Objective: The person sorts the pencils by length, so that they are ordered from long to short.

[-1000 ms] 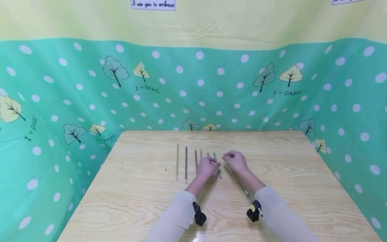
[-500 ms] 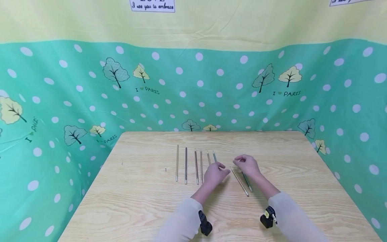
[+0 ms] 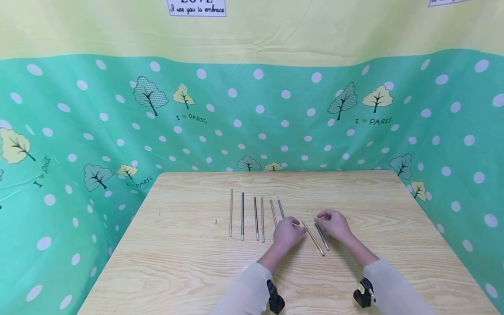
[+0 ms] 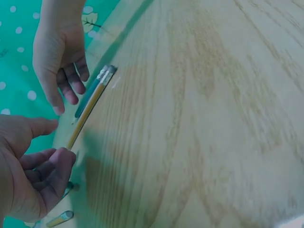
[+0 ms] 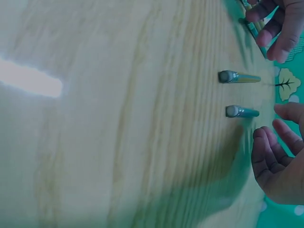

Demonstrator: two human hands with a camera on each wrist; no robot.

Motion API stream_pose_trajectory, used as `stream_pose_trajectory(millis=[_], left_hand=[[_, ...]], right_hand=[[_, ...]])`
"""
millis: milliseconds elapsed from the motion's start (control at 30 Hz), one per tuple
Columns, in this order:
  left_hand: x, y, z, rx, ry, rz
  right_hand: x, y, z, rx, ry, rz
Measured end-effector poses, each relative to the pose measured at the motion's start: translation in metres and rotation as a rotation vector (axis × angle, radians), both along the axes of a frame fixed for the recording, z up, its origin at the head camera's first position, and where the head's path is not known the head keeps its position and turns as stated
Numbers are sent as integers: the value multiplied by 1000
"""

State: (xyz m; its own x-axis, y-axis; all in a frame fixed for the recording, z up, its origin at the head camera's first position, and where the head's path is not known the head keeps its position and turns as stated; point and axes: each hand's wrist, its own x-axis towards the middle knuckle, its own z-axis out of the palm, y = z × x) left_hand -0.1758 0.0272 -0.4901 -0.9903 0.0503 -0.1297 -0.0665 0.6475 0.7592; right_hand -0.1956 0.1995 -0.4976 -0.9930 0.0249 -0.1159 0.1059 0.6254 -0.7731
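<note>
My left hand (image 3: 289, 232), fingers loosely bent, hovers near the upper end of a yellow pencil (image 3: 313, 238) in the head view. In the left wrist view its thumb stands apart from the fingers, and that pencil (image 4: 89, 111) passes behind them. Beside the yellow pencil lies a dark green pencil (image 3: 322, 237), slanted the same way. My right hand (image 3: 334, 224) is over this green pencil's upper end. The right wrist view shows its thumb apart from the fingers, close to the green pencil (image 5: 244, 112), with nothing gripped. A teal pencil (image 3: 281, 208) is partly hidden by the left hand.
Left of my hands, several pencils lie roughly side by side, among them a tan one (image 3: 231, 213), a dark one (image 3: 242, 216) and a brown-red one (image 3: 256, 217). A tiny bit (image 3: 215, 222) sits farther left. Patterned cloth (image 3: 260, 118) surrounds the wooden table (image 3: 165, 262).
Both hands have moved to the right and a little toward me. The right hand has drawn off the yellow pencil, and the green pencil beside it has come into view.
</note>
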Motion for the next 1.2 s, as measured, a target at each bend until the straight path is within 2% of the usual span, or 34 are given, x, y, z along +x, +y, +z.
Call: stream_pose_trajectory(millis=[300,467,667,767,1033,1200], left_hand=[[-1,12,-11,-92,59,-10],[-2,17,-16,-163,86,-8],[-3,23,-17,-260,118,10],[-3,23,-17,-254,114,16],[-4,22,-15,-135,75,39],[-3,22,-13,-99,56,58]], right_hand=[[6,1,-9,112,-2,28],[9,0,-8,137,-26,30],[10,-1,-8,159,-12,52],[9,-1,-9,161,-3,55],[8,-1,-10,158,6,56],[7,-2,-11,162,9,59]])
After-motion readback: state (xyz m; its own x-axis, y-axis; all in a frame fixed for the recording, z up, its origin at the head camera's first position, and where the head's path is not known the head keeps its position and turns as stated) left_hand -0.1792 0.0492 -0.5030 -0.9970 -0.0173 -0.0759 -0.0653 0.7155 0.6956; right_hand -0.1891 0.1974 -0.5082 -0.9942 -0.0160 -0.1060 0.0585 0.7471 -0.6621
